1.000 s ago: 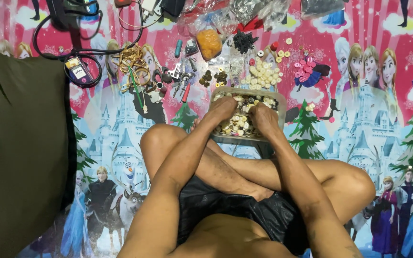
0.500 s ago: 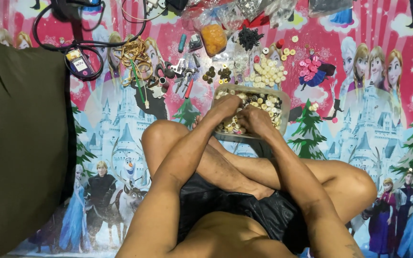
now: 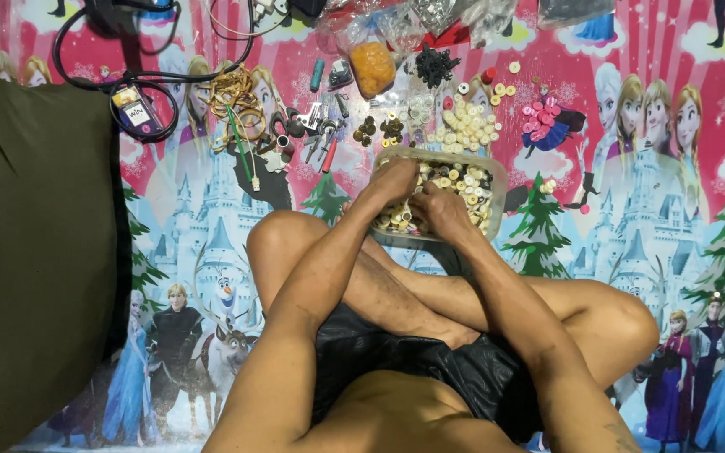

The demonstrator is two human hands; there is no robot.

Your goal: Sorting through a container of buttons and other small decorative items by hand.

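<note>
Clear plastic forms the shallow tray (image 3: 495, 180) lying on the printed cartoon floor mat (image 3: 631, 126) just past the crossed legs, filled with cream and dark buttons (image 3: 461, 178). Both hands are inside its near left part, side by side and touching. The left hand (image 3: 393, 183) curls down into the buttons; the right hand (image 3: 442, 211) is bent over them, fingers seemingly pinched on a few, though the grip is too small to tell. Beyond the tray lie a loose cream button pile (image 3: 466, 127) and pink buttons (image 3: 543, 119).
</note>
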